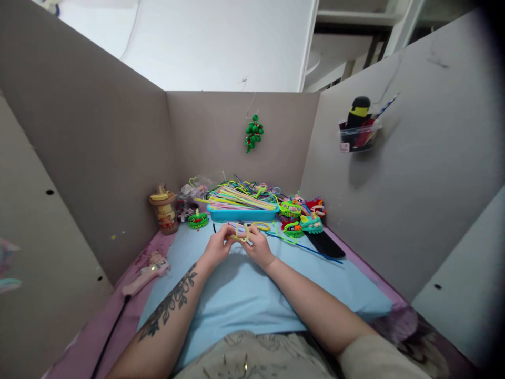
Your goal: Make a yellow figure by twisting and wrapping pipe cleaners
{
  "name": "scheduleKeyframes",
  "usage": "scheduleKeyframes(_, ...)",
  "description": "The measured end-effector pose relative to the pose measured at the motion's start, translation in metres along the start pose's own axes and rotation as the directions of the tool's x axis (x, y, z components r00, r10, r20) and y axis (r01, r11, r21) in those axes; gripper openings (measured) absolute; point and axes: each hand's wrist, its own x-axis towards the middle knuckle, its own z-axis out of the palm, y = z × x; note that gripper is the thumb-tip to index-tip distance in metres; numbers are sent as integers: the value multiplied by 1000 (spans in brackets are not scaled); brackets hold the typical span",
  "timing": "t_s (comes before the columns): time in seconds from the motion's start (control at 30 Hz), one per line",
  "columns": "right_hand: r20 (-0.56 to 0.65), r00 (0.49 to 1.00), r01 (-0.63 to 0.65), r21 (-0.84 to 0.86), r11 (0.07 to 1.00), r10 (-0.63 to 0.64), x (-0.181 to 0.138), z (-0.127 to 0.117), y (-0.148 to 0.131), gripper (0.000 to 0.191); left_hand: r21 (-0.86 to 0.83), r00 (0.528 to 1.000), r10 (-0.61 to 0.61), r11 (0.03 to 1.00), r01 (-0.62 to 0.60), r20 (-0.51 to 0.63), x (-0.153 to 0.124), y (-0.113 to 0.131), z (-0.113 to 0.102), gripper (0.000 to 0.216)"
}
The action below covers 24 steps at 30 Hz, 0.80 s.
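Observation:
Between my two hands is a bent yellow pipe cleaner [238, 235], with short ends standing up from it. My left hand [218, 243] pinches its left side, thumb and fingers pressed together. On its right side my right hand [258, 246] closes in the same way, over the blue cloth [232, 295]. Just beyond my fingers lie loose pipe cleaners, among them a yellow loop [262, 226] and a long dark blue pipe cleaner [311, 249] stretching right. The fingertips partly hide how the yellow piece is bent.
Behind the hands stands a blue tray [242, 215] heaped with pipe cleaners. Several fuzzy figures [311, 223] sit at right beside a black flat object [325, 243]. At left are a green figure [198, 219], a lidded cup [164, 213] and a corded pink glue gun [145, 276]. Grey panels [221, 137] enclose the table.

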Motion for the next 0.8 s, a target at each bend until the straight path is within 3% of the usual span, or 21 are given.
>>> scheduleKeyframes(0.23, -38, 999, 37, -14, 999, -38, 2, -4, -5, 10, -34, 1000, 1, 999, -1, 2, -1, -5, 2, 14)
scheduleKeyframes(0.5, 99, 969, 246, -260, 934, -228, 2, -8, -5, 17, -32, 998, -51, 998, 52, 30, -3, -8, 1, 16)
scheduleKeyframes(0.8, 60, 989, 143, -200, 969, -134, 1, -5, -2, 10, -92, 997, -65, 993, 68, 30, 1, 2, -1, 17)
